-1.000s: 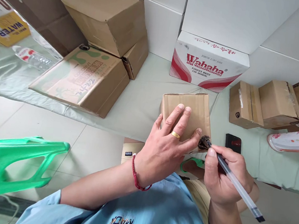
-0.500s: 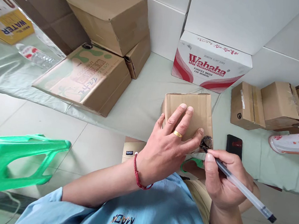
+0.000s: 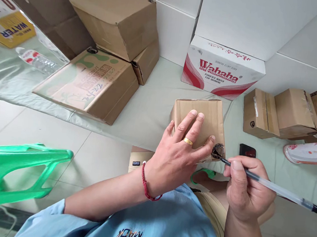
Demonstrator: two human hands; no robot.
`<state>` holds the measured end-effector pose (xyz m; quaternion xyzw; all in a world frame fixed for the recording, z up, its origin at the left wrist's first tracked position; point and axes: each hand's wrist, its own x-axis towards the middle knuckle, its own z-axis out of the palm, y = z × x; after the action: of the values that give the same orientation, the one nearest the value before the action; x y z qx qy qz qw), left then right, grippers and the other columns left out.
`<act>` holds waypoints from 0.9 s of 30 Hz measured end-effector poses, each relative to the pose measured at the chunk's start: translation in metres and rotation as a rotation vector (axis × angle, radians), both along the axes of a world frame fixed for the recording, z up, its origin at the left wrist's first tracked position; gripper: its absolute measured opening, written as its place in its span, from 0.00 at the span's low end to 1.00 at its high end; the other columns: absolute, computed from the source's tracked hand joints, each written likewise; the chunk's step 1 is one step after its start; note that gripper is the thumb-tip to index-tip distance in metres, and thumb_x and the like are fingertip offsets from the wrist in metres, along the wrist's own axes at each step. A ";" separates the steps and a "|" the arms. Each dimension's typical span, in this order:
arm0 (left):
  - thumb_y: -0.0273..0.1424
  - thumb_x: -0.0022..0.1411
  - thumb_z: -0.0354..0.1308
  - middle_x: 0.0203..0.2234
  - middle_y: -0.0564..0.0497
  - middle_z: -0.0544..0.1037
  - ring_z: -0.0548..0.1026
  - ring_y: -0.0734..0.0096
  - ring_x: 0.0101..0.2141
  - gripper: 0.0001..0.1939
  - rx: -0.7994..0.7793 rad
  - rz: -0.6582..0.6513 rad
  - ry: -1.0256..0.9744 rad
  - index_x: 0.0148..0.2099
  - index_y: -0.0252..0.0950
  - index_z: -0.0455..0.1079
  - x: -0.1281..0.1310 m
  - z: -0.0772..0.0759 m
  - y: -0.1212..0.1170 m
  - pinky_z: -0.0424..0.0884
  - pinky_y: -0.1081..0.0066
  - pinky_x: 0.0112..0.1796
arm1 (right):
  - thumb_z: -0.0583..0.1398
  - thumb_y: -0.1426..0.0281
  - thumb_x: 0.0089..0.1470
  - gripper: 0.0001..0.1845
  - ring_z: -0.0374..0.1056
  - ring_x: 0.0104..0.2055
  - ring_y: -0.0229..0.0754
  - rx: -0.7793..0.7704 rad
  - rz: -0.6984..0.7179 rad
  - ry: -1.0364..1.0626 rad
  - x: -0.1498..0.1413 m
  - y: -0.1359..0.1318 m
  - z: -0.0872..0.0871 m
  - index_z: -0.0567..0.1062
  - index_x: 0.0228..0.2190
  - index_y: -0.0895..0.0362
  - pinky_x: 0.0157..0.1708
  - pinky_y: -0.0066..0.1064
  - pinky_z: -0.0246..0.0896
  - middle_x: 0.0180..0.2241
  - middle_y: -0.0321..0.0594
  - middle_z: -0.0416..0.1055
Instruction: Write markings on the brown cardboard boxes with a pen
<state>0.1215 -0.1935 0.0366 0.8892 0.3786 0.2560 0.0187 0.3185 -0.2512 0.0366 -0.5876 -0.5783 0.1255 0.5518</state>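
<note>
A small brown cardboard box (image 3: 211, 114) sits at the front edge of the cloth-covered table. My left hand (image 3: 177, 154) lies on its top with fingers spread, a ring on one finger and a red cord on the wrist. Between the fingers and thumb of my right hand (image 3: 248, 190) is a pen (image 3: 278, 188) with a clear barrel and a dark cap end. The pen's tip touches or nearly touches a black scribbled patch (image 3: 218, 151) on the box's near right corner.
Behind the box stands a white and red Wahaba-style carton (image 3: 219, 74). Stacked cardboard boxes (image 3: 123, 24) rise at the left, with a plastic bottle (image 3: 37, 60) beside them. Further boxes (image 3: 295, 110) and a black phone (image 3: 247, 150) are at the right. A green stool (image 3: 24, 157) stands on the floor.
My right hand has shifted right and slightly down, and the pen now lies flatter, its tip nearer the box's corner. My left hand stays on the box.
</note>
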 end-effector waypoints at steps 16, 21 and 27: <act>0.23 0.66 0.62 0.77 0.25 0.57 0.54 0.31 0.77 0.31 0.016 0.007 0.018 0.69 0.41 0.67 0.001 0.004 -0.003 0.71 0.32 0.60 | 0.68 0.67 0.66 0.05 0.72 0.24 0.35 0.040 -0.095 -0.335 0.010 0.000 0.001 0.83 0.42 0.54 0.26 0.27 0.66 0.30 0.37 0.80; 0.20 0.61 0.63 0.77 0.25 0.56 0.54 0.29 0.77 0.35 0.001 -0.012 -0.015 0.69 0.40 0.67 -0.002 0.003 0.001 0.72 0.30 0.59 | 0.68 0.65 0.66 0.07 0.72 0.24 0.38 0.118 -0.183 -0.050 0.011 -0.010 0.007 0.81 0.40 0.56 0.26 0.30 0.70 0.27 0.36 0.77; 0.20 0.67 0.62 0.70 0.28 0.65 0.60 0.37 0.75 0.24 -0.026 -0.001 -0.249 0.64 0.34 0.68 -0.014 -0.007 0.019 0.70 0.36 0.67 | 0.66 0.47 0.62 0.25 0.62 0.20 0.36 -0.331 -0.224 0.113 0.074 0.009 -0.030 0.78 0.34 0.57 0.21 0.28 0.55 0.20 0.32 0.68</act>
<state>0.1076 -0.1747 0.0293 0.8505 0.3763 0.3594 0.0769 0.3922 -0.2417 0.0062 -0.7229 -0.4489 0.1897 0.4898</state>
